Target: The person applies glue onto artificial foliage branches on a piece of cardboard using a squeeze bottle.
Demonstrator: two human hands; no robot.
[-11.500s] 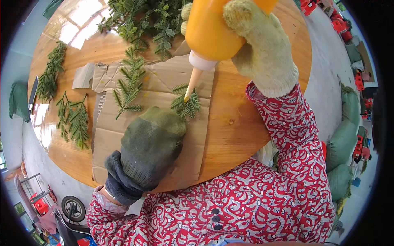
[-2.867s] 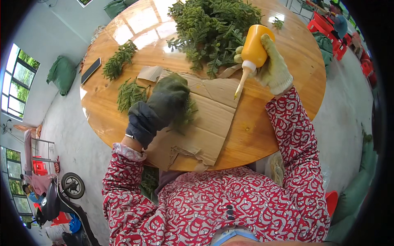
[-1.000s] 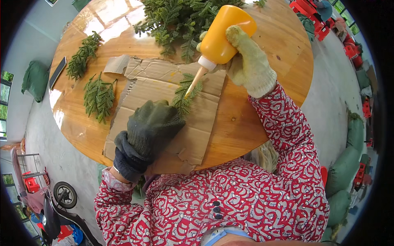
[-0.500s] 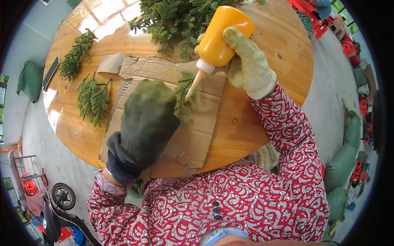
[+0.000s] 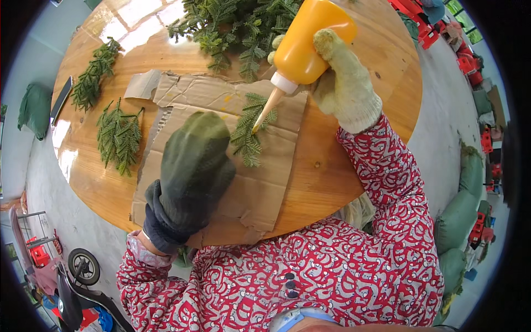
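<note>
My right hand (image 5: 345, 83), in a pale knit glove, is wrapped round an orange squeeze bottle (image 5: 315, 44) tipped with its nozzle down. The long narrow nozzle (image 5: 268, 110) has its yellowish tip at a small green fir-like sprig (image 5: 249, 146), which lies on a flattened piece of brown cardboard (image 5: 260, 193). To the left of that sprig, my left hand (image 5: 196, 166) in a dark green glove is over the cardboard, back of the hand upward. Its fingers are blurred and partly hidden, and a narrow gap separates it from the sprig.
A round wooden table (image 5: 326, 171) carries everything. On its left are a broad sprig (image 5: 120, 138), a longer sprig (image 5: 97, 74) and a dark flat strip (image 5: 62, 100). A pile of greenery (image 5: 238, 33) lies at the far side. Green sacks (image 5: 459, 221) line the right-hand floor.
My left hand has shifted slightly left, uncovering more of the sprig. My right hand and the bottle have moved a little right; the nozzle tip remains at the sprig.
</note>
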